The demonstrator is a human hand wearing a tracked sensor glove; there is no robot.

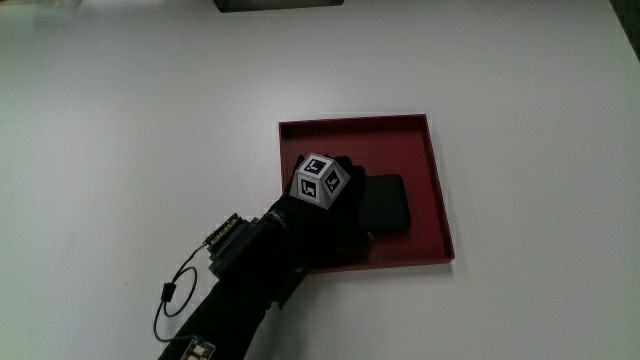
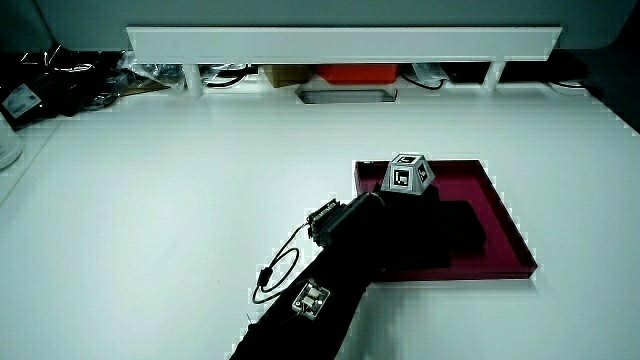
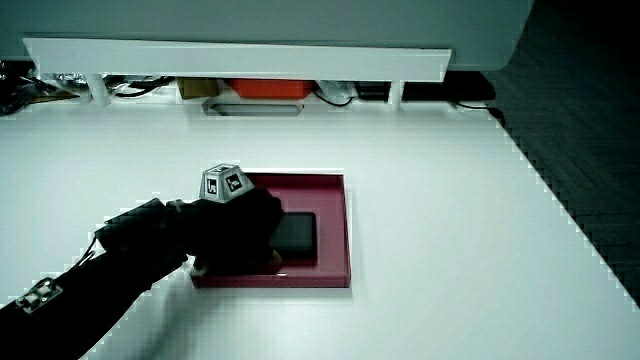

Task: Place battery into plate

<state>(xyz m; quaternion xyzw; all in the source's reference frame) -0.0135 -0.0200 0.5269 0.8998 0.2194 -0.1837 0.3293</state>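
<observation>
**Dark red tray, black battery already lying flat in it**

Dark red and square, the shallow tray (image 1: 432, 190) that serves as the plate sits on the white worktop (image 1: 120, 120), and the flat black battery (image 1: 385, 203) lies inside it, in the part of the tray nearer the person. The gloved hand (image 1: 315, 215) reaches in over the tray's rim, the patterned cube (image 1: 319, 181) on its back riding above the tray floor. In a side view the battery (image 3: 297, 238) lies level on the tray floor just beside the hand (image 3: 240, 235), and the glove overlaps the battery's near end.

I cannot tell whether the fingers grip the battery or merely rest against it: black glove and black battery merge where they meet, and no view shows the fingertips apart from the thing they touch.

Judged from how things lie, the placing step is at its end: the battery looks to be bearing on the tray floor, not hanging above it. The next move should be a clean release, if any grip remains, and a withdrawal of the hand upward and back over the rim nearest the forearm (image 2: 330, 290), without dragging the battery along or nudging the light tray across the worktop. The loose cable (image 2: 275, 275) trailing from the forearm lies on the worktop clear of the tray.
</observation>
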